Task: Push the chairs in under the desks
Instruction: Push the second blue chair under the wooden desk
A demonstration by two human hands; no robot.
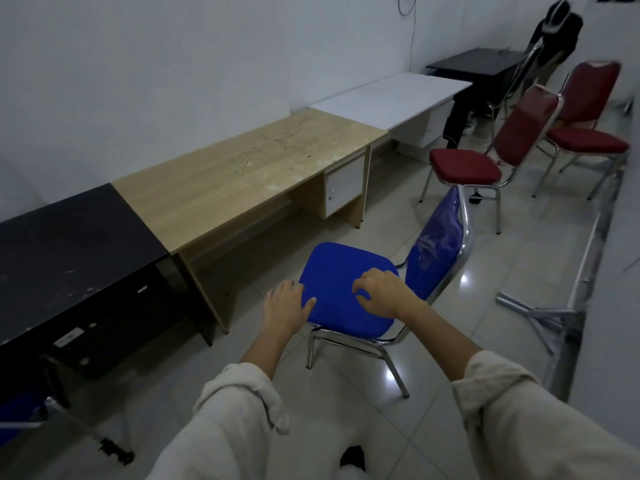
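A blue chair (341, 271) with chrome legs stands on the tiled floor in front of the wooden desk (242, 174), seat facing the desk, backrest to the right. My left hand (285, 306) grips the seat's near left edge, thumb on top. My right hand (381, 292) rests on top of the seat with curled fingers. Two red chairs (465, 166) (588, 140) stand out on the floor further right, apart from the white desk (391, 93). A black desk (65, 251) is at the left.
Another dark desk (478, 62) with a chair draped in dark clothing (557, 29) stands at the far end. A metal frame (568, 306) lies along the right wall. A blue chair part (17, 417) shows at the lower left under the black desk.
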